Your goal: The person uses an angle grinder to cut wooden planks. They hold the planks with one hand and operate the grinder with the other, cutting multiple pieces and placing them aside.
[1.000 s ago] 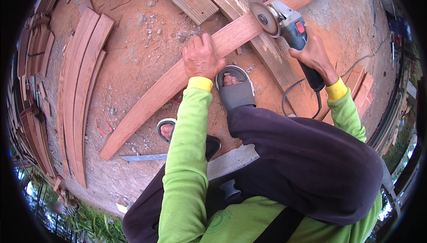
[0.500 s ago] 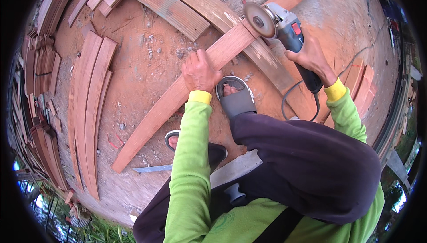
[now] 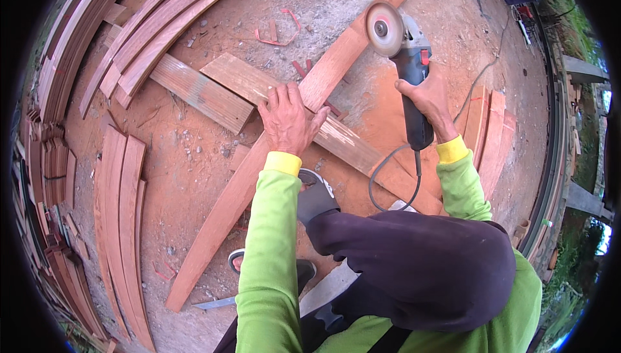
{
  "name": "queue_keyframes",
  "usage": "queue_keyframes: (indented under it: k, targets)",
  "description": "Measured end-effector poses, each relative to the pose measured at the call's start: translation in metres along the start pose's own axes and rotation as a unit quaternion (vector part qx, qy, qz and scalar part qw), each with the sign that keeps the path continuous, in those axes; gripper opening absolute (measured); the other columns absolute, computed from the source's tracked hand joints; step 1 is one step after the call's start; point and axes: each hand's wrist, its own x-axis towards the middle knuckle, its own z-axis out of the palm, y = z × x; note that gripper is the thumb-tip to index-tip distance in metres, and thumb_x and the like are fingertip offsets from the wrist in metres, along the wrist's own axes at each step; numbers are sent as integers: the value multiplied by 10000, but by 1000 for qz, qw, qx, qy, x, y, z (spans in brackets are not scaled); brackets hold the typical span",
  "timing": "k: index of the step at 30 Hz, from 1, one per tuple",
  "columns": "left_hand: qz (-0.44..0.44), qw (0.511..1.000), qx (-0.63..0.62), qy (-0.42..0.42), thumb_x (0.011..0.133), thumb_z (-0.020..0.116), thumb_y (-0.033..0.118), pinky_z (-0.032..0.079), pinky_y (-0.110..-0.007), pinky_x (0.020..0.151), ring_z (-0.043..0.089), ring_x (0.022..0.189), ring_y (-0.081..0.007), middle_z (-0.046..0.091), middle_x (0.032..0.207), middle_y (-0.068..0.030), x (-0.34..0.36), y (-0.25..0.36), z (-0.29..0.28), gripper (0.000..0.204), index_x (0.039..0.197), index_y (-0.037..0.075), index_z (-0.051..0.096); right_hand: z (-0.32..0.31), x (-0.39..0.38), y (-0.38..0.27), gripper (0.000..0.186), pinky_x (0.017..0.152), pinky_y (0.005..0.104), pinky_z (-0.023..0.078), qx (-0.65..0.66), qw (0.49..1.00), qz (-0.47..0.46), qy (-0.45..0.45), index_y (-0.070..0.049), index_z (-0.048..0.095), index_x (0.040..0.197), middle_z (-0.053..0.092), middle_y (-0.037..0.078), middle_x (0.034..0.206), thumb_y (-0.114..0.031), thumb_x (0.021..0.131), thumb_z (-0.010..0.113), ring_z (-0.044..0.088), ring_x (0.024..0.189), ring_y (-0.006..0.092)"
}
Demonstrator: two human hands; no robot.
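A long reddish plank [image 3: 220, 240] runs diagonally from lower left to upper right, lying across a weathered board [image 3: 346, 138] on the ground. My left hand [image 3: 284, 119] grips it near the crossing, fingers laid over its face and thumb out to the right. In my right hand [image 3: 430, 101] is an angle grinder [image 3: 411, 63], held by its dark body. Its round disc [image 3: 384, 28] overlaps the plank's right edge in view; whether they touch I cannot tell. The grinder's cord [image 3: 374, 181] loops down toward my knee. My sandalled foot [image 3: 317, 196] is beside the plank.
Curved planks [image 3: 123, 217] lie at left, with more stacked at the far left [image 3: 84, 49]. A second weathered board [image 3: 200, 93] sits beyond my left hand. Short planks [image 3: 493, 130] rest at right. A red strap loop [image 3: 279, 28] and a metal strip [image 3: 213, 303] are on the dirt.
My left hand has slid farther up the plank to the crossing with the board. The grinder has come more upright, its disc now near the plank's far part. My view has shifted.
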Motion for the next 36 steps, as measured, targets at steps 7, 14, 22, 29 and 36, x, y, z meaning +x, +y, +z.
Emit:
queue_keyframes:
  k: [7, 14, 22, 29, 36]
  targets:
    - [-13, 992, 76, -100, 669, 834, 471, 419, -497, 940, 519, 1133, -285, 575, 1128, -117, 36, 21, 38, 796, 1237, 11, 517, -12, -5, 12, 465, 675, 342, 526, 136, 988, 47, 61, 58, 604, 1009, 657, 114, 868, -156, 649, 806, 637, 745, 191]
    - [-15, 997, 67, -31, 642, 800, 270, 452, -417, 850, 594, 981, -299, 602, 1023, -134, 73, -2, -12, 553, 1062, 30, 532, -12, -11, 8, 476, 595, 302, 501, 177, 979, 97, 24, 50, 592, 1057, 635, 75, 851, -156, 686, 807, 599, 687, 147]
    - [-74, 991, 105, -43, 588, 760, 198, 492, -446, 743, 634, 860, -356, 615, 897, -167, 8, -99, -79, 462, 963, 42, 540, -7, -17, 5, 339, 553, 299, 486, 212, 972, 102, 8, 33, 625, 929, 625, 49, 738, -150, 693, 786, 594, 614, 130]
    - [-132, 990, 21, 52, 515, 815, 229, 517, -477, 716, 629, 828, -401, 609, 880, -194, -55, -144, -88, 530, 933, 35, 553, 3, -19, 4, 399, 577, 300, 488, 216, 972, 94, -10, 40, 594, 988, 621, 62, 792, -144, 689, 784, 595, 640, 143]
    - [-123, 962, 206, 133, 547, 892, 449, 416, -474, 990, 548, 1148, -369, 610, 1158, -200, 46, -193, -206, 999, 1349, 26, 472, 6, -19, 0, 389, 589, 304, 491, 216, 970, 103, -45, 33, 599, 980, 626, 65, 791, -148, 692, 788, 598, 653, 139]
